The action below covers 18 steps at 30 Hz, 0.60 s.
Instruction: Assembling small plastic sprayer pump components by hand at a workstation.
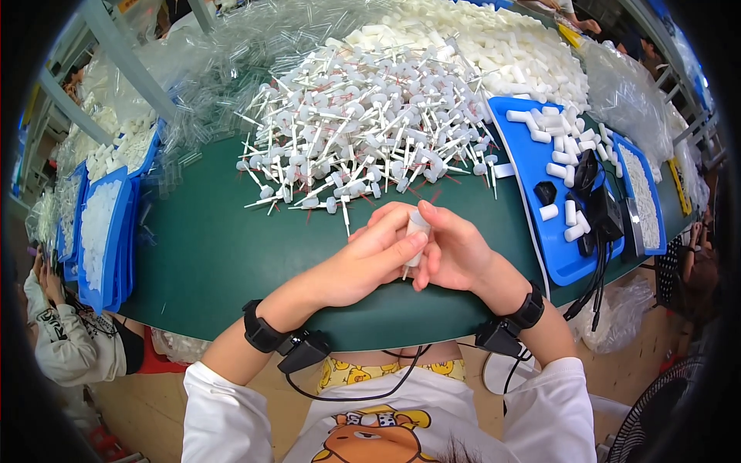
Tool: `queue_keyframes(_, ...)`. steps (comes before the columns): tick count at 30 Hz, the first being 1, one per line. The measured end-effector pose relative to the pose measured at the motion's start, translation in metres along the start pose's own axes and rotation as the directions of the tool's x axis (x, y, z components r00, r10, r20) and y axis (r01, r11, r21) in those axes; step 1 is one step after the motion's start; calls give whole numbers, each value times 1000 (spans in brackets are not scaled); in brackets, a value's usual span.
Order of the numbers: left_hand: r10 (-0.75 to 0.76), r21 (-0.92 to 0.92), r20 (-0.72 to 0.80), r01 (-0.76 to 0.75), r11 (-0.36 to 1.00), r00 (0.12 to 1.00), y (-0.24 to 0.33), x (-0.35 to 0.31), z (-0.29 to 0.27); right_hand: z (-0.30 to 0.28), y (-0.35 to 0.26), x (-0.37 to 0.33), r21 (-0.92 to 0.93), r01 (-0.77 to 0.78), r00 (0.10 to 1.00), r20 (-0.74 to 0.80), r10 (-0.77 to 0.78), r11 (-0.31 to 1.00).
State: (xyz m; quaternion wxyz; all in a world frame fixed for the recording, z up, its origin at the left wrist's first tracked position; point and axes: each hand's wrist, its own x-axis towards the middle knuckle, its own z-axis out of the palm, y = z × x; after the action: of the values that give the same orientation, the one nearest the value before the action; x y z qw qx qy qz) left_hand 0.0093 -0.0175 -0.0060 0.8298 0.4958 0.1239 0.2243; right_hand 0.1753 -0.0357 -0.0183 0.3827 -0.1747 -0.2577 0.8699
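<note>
A worker's two bare hands meet over the near edge of a green table (208, 239), both closed around one small white bottle (417, 224). The left hand (361, 261) lays its thumb across the bottle's front, while the right hand (463, 251) sets its thumb beside the upper end and curls its fingers lower down. The bottle stands almost upright between them, a thin tip showing underneath; the opposed thumbs and fingers appear to keep it from slipping or turning. The right fingers partly hide its lower part.

Just beyond the hands, a heap of white stems with grey caps and thin red tubes (363, 123) covers the middle of the table, probably set there for either hand to reach. Farther back and right lies a mound of white bottles (517, 46); clear tubes (216, 100) spread on the far left.

At right, a blue tray (562, 258) holds loose bottles and a black box (604, 214) with cables, its raised rim likely there to stop round pieces rolling off. At left, stacked blue trays (123, 282) carry small white pieces (99, 220), apparently kept aside to leave working room. Black straps circle both wrists.
</note>
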Motion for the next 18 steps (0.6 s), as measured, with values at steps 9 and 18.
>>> queue_keyframes(9,10,15,-72,-9,1000,997,1,-1,4,-2,2,0,33,-71,995,-69,73,997)
queue_keyframes(18,6,338,-59,14,941,998,9,-4,-1,5,11,8,-1,-145,987,76,145,989)
